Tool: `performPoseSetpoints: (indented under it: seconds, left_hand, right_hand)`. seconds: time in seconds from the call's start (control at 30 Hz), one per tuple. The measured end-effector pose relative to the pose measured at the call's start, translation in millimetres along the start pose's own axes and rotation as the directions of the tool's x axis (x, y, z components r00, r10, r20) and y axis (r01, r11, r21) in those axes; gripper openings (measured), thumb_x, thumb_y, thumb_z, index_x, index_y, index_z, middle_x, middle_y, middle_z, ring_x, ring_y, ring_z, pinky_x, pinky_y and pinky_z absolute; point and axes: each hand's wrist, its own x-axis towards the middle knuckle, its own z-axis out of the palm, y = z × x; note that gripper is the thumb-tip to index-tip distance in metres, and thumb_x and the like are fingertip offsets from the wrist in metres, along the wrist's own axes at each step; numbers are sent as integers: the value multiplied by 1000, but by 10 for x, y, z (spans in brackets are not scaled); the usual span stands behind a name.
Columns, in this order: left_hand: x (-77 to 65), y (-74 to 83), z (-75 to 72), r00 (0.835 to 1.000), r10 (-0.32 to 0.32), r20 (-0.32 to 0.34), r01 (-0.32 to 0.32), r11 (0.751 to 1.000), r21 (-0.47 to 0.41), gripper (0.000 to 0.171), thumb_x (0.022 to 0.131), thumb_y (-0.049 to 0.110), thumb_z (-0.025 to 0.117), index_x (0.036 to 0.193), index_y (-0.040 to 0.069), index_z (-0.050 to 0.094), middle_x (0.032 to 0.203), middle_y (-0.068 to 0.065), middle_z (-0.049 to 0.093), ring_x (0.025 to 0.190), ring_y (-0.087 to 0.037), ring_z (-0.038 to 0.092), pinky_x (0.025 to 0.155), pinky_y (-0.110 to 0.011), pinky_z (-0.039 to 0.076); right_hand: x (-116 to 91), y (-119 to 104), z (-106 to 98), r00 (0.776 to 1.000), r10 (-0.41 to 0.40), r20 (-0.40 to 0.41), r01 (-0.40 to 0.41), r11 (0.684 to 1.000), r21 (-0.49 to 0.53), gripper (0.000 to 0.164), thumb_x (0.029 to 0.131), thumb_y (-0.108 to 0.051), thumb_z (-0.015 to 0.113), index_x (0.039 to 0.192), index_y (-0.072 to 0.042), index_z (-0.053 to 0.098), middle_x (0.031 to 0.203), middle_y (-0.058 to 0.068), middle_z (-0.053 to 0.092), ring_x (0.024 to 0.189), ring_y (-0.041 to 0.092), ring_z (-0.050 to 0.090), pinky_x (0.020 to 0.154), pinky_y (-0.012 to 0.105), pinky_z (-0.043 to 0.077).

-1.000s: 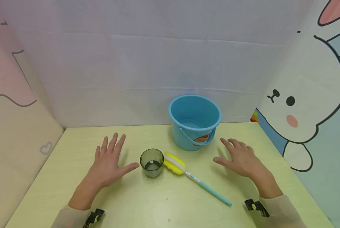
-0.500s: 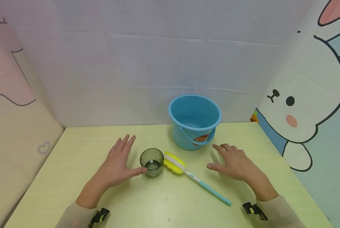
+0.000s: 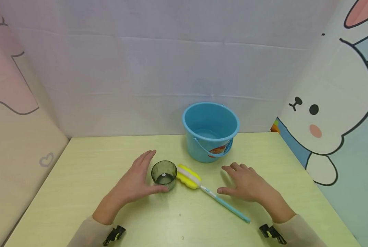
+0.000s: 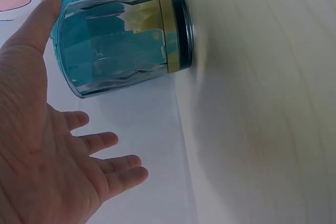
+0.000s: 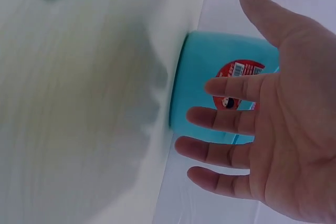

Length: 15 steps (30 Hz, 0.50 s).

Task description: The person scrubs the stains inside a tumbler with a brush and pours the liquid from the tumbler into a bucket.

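A smoky-green drinking glass (image 3: 164,171) stands upright on the table. My left hand (image 3: 133,185) is spread beside it, thumb across the near side of the glass and the other fingers on its left. In the left wrist view the glass (image 4: 118,43) sits before the open palm, fingers not wrapped round it. A cleaning brush (image 3: 225,204) with a yellow sponge head and white-and-blue handle lies right of the glass, its head close to it. My right hand (image 3: 247,183) hovers palm down over the table, right of the brush, relaxed and holding nothing.
A light-blue bucket (image 3: 196,144) with its handle hanging down in front stands behind the brush, near the table's back edge. Pale cloth (image 3: 125,85) hangs behind the table (image 3: 88,154). Printed panels with cartoon drawings (image 3: 335,113) flank both sides.
My left hand has moved right and slightly nearer, its thumb now overlapping the glass. My right hand has shifted left and nearer, toward the brush handle. Glass, brush and bucket have stayed put.
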Motion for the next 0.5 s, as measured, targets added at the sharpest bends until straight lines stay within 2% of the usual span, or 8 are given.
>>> performPoseSetpoints:
  seconds: [0.1, 0.27, 0.5]
  left_hand:
    - [11, 11, 33, 1000, 1, 8, -1, 999, -37, 132, 70, 67, 92, 169, 14, 22, 171, -12, 27, 155, -37, 29, 117, -61, 39]
    - [32, 16, 87, 1000, 9, 1, -8, 996, -83, 130, 70, 61, 95, 167, 11, 25, 168, -13, 33, 152, -38, 36, 116, -61, 41]
    - [57, 8, 148, 999, -19, 32, 25, 986, -167, 131, 69, 54, 99, 166, 8, 26, 165, -17, 35, 151, -39, 38, 118, -59, 38]
  right_hand:
    - [1, -38, 29, 1000, -13, 20, 13, 1000, 0, 97, 86, -84, 64, 148, -10, 59, 139, 15, 61, 122, 42, 59, 100, 69, 47]
    - [18, -93, 77, 999, -14, 50, 15, 1000, -11, 90, 85, -77, 72, 145, -11, 60, 131, 9, 63, 115, 34, 60, 97, 60, 51]
    - [18, -176, 143, 995, -85, 53, 86, 996, -20, 81, 85, -66, 81, 141, -10, 62, 123, 5, 62, 107, 27, 59, 90, 50, 53]
